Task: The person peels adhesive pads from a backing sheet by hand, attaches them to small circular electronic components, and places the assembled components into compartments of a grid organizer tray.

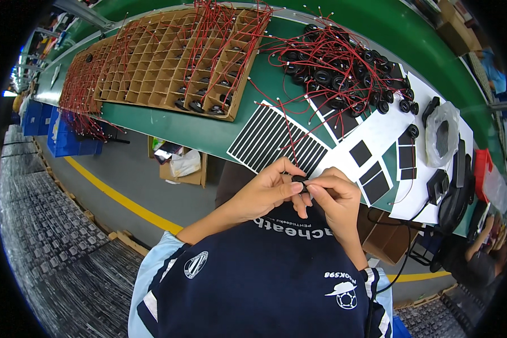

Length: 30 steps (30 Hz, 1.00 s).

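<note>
In front of my chest, my left hand (pixel 265 194) is closed, with thumb and fingers pinching a small round black speaker (pixel 299 179). A thin red wire runs up from it toward the table. My right hand (pixel 339 198) meets it from the other side, its thumb and forefinger closed at the speaker's edge. Whether those fingertips also hold a small piece is hidden. Just beyond the hands lies a white sheet with rows of black strips (pixel 276 137). Farther back is a tangled heap of similar black speakers (pixel 339 81) with red wires and white plugs.
A cardboard divider tray (pixel 231 115) with speakers and red wires stands on the green table (pixel 186 128) at left, another beyond it. White sheets with black rectangles (pixel 373 179), a clear-wrapped roll (pixel 442 135) and a red bin (pixel 482 174) lie right. Another person's arm (pixel 479 239) shows far right.
</note>
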Available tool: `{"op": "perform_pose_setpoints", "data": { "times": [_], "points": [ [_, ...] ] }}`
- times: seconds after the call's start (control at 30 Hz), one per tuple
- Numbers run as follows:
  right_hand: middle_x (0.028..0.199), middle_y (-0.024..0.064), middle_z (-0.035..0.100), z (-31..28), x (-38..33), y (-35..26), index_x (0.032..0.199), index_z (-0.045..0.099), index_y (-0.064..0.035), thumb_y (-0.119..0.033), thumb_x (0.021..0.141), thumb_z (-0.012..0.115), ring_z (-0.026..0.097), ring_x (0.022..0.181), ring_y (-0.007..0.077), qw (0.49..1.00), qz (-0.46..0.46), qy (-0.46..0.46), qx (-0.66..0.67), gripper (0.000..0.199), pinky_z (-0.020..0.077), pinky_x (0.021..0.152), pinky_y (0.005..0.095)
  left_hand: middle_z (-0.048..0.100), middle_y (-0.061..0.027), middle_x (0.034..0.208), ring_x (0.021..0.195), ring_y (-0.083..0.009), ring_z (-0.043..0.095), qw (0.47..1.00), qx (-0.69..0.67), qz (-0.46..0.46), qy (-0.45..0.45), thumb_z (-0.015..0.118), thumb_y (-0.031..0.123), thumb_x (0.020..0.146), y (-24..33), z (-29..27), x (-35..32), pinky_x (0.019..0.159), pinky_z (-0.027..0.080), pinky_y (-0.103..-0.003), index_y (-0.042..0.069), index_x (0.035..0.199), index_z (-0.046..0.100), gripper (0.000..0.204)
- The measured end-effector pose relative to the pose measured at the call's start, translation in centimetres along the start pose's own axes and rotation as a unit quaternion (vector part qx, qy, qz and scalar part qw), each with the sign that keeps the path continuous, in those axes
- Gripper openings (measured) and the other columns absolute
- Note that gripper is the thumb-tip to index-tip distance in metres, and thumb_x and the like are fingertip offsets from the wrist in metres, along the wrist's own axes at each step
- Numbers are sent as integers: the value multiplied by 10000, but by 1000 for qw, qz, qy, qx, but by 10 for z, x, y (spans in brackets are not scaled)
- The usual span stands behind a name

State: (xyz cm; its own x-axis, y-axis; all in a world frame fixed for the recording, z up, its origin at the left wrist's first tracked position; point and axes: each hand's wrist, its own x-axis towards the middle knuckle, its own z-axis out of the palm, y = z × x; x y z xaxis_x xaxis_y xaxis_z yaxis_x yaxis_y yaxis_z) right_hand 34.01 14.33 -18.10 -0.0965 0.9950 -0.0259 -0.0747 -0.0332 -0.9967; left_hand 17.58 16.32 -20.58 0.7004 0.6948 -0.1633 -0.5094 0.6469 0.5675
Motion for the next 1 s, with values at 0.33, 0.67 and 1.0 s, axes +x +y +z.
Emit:
{"op": "perform_pose_setpoints", "data": {
  "times": [0.33,0.67,1.0],
  "points": [
    [702,34,540,-1,0,2,845,621,11,-50,679,679,487,605,72,996,-6,27,-89,185,385,529,186,549,-151,853,716,-202,610,983,156,86,49,500,12,833,5,11,0,665,488,-276,11,979,336,219],
    [745,69,544,-5,3,-9,792,569,8,-56,711,636,525,675,133,986,-52,-26,-155,123,405,590,230,553,-135,799,627,-192,602,985,146,81,48,512,-2,820,12,13,-6,589,486,-257,-3,997,372,226],
    [682,52,507,-11,4,-14,712,536,5,-46,722,624,481,615,128,989,2,-92,-119,103,374,555,226,534,-129,732,469,-150,545,999,31,-3,-21,449,146,883,12,4,-7,480,433,-214,-4,1018,404,208]
  ]
}}
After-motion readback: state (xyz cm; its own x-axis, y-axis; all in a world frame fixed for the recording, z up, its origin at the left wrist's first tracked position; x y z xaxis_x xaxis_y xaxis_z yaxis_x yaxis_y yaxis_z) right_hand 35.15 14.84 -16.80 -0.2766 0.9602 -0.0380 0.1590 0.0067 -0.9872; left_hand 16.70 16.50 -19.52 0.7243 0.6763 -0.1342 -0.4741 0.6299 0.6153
